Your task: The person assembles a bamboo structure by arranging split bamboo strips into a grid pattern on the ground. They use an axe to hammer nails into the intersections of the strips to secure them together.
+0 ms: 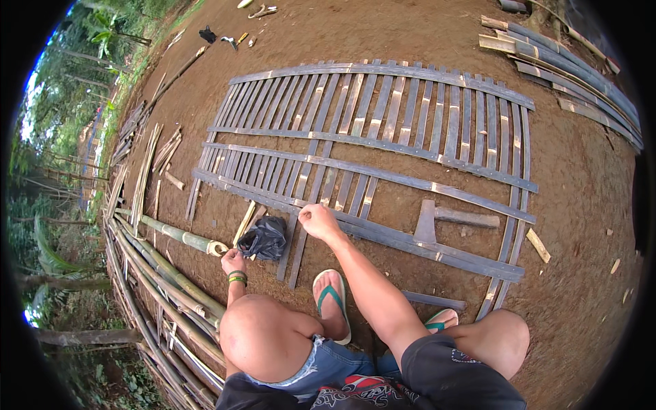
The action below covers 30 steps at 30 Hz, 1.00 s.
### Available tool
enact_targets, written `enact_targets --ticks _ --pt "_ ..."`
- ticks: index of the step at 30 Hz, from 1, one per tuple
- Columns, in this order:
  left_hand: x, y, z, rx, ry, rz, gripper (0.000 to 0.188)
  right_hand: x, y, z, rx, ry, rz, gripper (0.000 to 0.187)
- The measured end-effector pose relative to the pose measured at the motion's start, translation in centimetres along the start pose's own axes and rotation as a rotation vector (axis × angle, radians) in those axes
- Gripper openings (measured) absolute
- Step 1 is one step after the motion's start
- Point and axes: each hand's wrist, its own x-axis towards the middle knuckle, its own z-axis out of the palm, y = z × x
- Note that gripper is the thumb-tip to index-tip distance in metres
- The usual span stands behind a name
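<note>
A slatted frame of split bamboo (383, 147) lies flat on the soil before me, its long rails crossed by many narrow slats. My right hand (318, 222) is over the frame's nearest rail, fingers curled into a pinch; whatever may be in them is too small to make out. My left hand (234, 262) is beside a black plastic bag (264, 238) and close to the cut end of a thick bamboo pole (171, 232). Its fingers are drawn together, and their contents cannot be made out. A hatchet (428, 220) with a wooden handle lies across the frame's near right part.
Several long bamboo poles (164, 273) are stacked at my left. Split bamboo lengths (560, 61) lie at the far right. Small tools (229, 42) rest on the ground at the far left. My sandalled feet (333, 304) are just before the frame, near a loose strip (434, 299).
</note>
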Motion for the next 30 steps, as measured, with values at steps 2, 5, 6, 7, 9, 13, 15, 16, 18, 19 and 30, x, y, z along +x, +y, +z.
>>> enact_targets --ticks 2,5,6,7,9,13,15,16,18,19,30 --pt "-0.5 -3.5 -1.9 -0.136 0.269 -0.046 0.018 -0.6 -1.2 0.8 0.111 0.061 0.031 0.02" --pt "-3.7 0.7 -2.4 -0.273 0.538 0.004 0.025 -0.2 2.0 -3.3 0.149 0.188 0.019 0.019" --pt "-4.3 3.8 -2.8 -0.439 0.478 0.093 0.022 -0.1 2.4 -5.6 0.13 0.228 0.012 0.02" --pt "-5.2 5.5 -3.9 -0.584 0.432 0.168 0.02 -0.3 2.7 -6.5 0.119 0.239 0.005 0.02" --pt "-6.0 10.4 -4.9 -0.812 0.21 0.282 0.016 -0.8 2.7 -8.0 0.074 0.233 0.019 0.021" --pt "-2.9 18.0 1.0 -0.937 -0.17 0.362 0.016 -2.8 2.8 -12.3 -0.077 0.292 0.035 0.02" --pt "-0.6 21.8 6.3 -0.949 -0.275 0.392 0.015 -3.8 3.5 -15.0 -0.191 0.363 0.021 0.021" --pt "0.9 22.4 9.2 -0.921 -0.334 0.398 0.015 -4.4 3.4 -15.9 -0.304 0.332 0.021 0.022" --pt "3.4 24.9 13.8 -0.676 -0.225 0.712 0.018 -4.3 2.6 -16.9 -0.47 0.288 -0.029 0.025" --pt "4.6 25.2 15.9 -0.646 -0.232 0.737 0.017 -3.9 2.1 -16.1 -0.51 0.26 -0.079 0.026" --pt "5.7 22.7 21.6 -0.555 -0.128 0.828 0.011 6.9 3.3 -2.9 -0.547 0.257 0.291 0.039"
